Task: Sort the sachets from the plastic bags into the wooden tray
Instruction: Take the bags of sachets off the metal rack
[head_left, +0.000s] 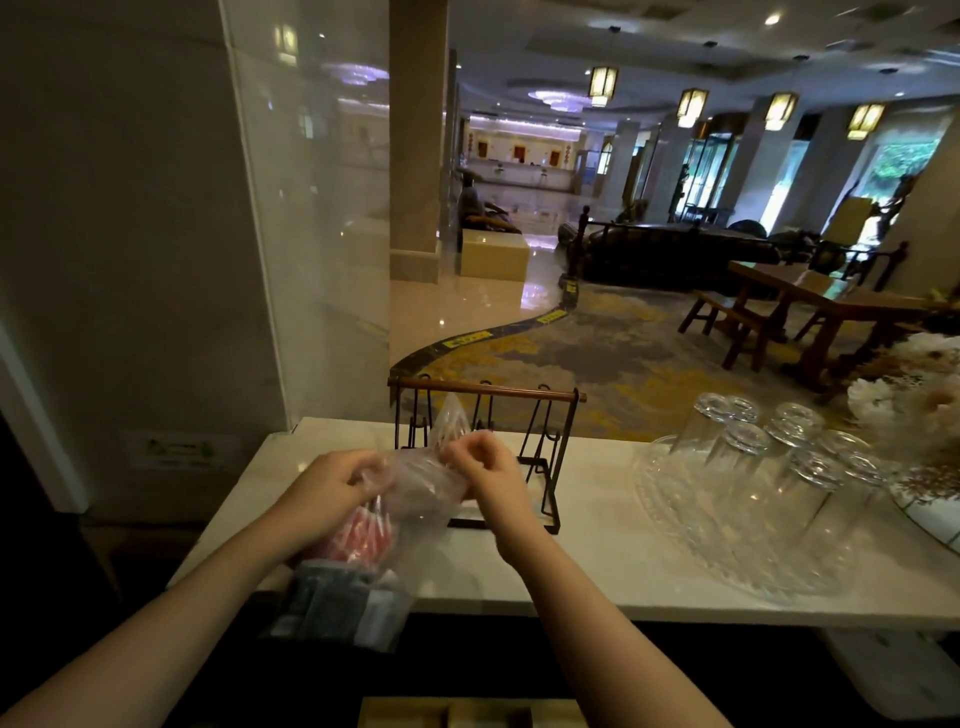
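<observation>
White counter, hotel lobby behind: left hand and right hand both pinching the plastic bag mouth, red sachets still inside; wooden tray below, apparently unfilled; sorting seemingly barely begun.
</observation>
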